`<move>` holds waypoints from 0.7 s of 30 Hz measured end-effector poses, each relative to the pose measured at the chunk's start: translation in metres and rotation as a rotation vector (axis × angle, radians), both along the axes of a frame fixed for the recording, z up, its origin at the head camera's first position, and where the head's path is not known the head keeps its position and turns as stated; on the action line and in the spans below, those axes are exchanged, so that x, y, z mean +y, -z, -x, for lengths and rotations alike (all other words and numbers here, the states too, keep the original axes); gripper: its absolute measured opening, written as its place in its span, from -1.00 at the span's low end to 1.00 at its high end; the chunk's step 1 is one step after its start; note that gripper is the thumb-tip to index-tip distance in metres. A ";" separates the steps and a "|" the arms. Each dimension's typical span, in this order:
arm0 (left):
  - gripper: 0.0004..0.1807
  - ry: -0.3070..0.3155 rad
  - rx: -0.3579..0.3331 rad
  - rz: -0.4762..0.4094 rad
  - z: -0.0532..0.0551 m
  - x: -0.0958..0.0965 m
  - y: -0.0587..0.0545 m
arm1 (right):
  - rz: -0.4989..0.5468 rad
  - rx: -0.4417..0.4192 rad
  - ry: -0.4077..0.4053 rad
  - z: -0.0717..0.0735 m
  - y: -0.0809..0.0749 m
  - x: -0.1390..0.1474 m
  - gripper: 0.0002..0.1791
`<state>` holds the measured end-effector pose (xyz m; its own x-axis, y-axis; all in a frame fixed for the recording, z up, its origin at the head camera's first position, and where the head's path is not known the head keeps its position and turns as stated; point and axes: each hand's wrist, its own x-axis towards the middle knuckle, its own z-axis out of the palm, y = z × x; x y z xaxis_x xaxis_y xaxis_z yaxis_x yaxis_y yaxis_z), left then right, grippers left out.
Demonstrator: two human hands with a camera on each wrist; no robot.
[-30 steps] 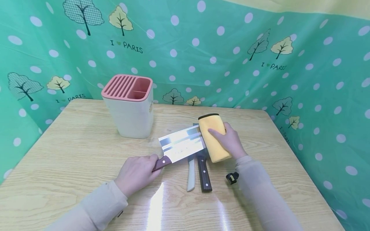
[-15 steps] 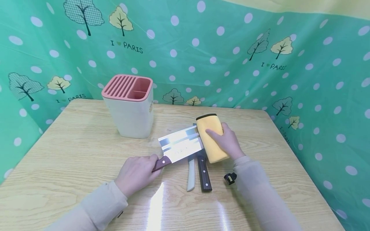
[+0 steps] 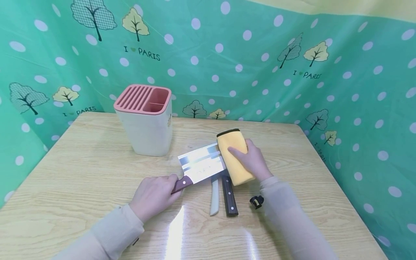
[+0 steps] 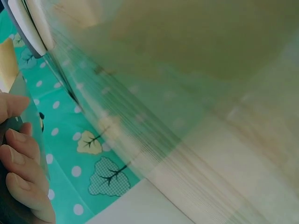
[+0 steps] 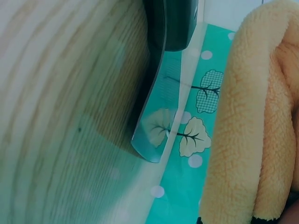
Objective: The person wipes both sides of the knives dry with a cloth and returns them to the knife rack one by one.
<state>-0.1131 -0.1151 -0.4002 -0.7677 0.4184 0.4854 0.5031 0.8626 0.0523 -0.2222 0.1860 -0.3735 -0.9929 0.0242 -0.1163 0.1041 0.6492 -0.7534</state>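
Note:
My left hand (image 3: 154,196) grips the dark wooden handle of a cleaver (image 3: 202,163), whose broad shiny blade points right. Its curled fingers (image 4: 23,161) also show at the left edge of the left wrist view. In my right hand (image 3: 253,159) is a folded yellow towel (image 3: 231,141) with a dark trim, held against the blade's far end and covering it. Plush towel fabric (image 5: 236,135) fills the right side of the right wrist view. Below the cleaver lie a knife with a pale handle (image 3: 215,198) and one with a dark riveted handle (image 3: 229,198), their blades mostly hidden.
A white knife block (image 3: 147,133) with a pink slotted top stands at the back left of the wooden table (image 3: 81,162). Behind the table hangs a green dotted curtain (image 3: 227,68). A small black object (image 3: 256,202) sits by the right sleeve.
My right hand has slid the towel a little to the left along the cleaver's blade. The left hand and the cleaver handle have stayed in place.

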 end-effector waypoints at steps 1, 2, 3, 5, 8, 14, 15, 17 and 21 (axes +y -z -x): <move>-0.61 -0.001 -0.001 0.001 0.000 0.000 0.000 | 0.000 -0.001 0.001 0.000 0.000 -0.001 -0.24; -0.61 -0.002 -0.003 0.001 0.000 0.000 0.001 | 0.000 0.000 0.004 0.000 0.000 -0.001 -0.25; -0.62 -0.003 -0.005 0.001 0.000 0.000 0.001 | -0.001 0.002 0.003 -0.001 0.000 -0.002 -0.25; -0.62 -0.008 -0.010 0.004 0.001 0.000 0.002 | -0.001 0.002 0.004 -0.001 -0.001 -0.003 -0.26; -0.62 -0.010 -0.014 0.005 0.001 0.000 0.002 | -0.002 -0.001 0.004 -0.002 -0.002 -0.004 -0.27; -0.63 -0.005 -0.002 0.003 0.001 0.000 0.003 | -0.008 -0.008 -0.006 -0.002 -0.003 -0.006 -0.26; -0.63 -0.005 0.000 0.002 0.001 0.000 0.003 | -0.009 -0.006 -0.009 -0.002 -0.002 -0.006 -0.25; -0.64 -0.006 -0.001 0.004 0.001 0.001 0.003 | -0.010 -0.006 -0.011 -0.003 -0.003 -0.007 -0.26; -0.66 -0.011 -0.011 0.009 0.001 0.001 0.002 | -0.006 -0.008 -0.022 -0.004 -0.002 -0.008 -0.24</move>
